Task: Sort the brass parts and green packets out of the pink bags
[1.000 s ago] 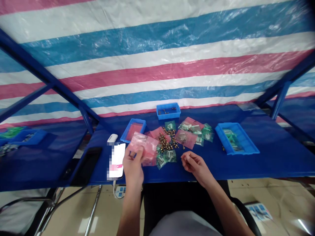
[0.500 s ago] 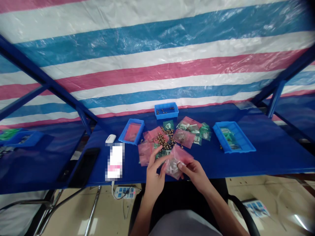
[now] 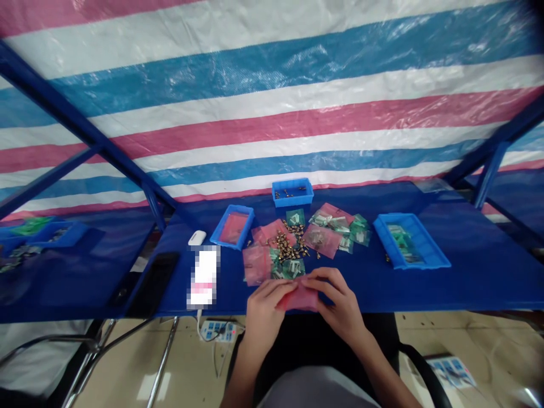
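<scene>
Head view, so what's new?

Pink plastic bag (image 3: 300,297) no longer up over the heap: now low at the front edge of the blue table (image 3: 488,266), pressed flatter, between both hands.

And the grip?

Left hand (image 3: 264,320) and right hand (image 3: 340,309) both closed on it, fingers folded across the top. Nothing released. Contents hidden under the fingers, so no telling.

What's around it?

Just behind, a loose heap of brass fittings (image 3: 287,245), among pink bags (image 3: 256,265) and green bags (image 3: 283,270). Farther back, a blue plastic tray (image 3: 292,199) with more fittings.

Any labels or brands?

None readable. Only a pixelated white patch (image 3: 203,277) left of the hands, blurred past reading. No brand anywhere on the bags or trays.
</scene>
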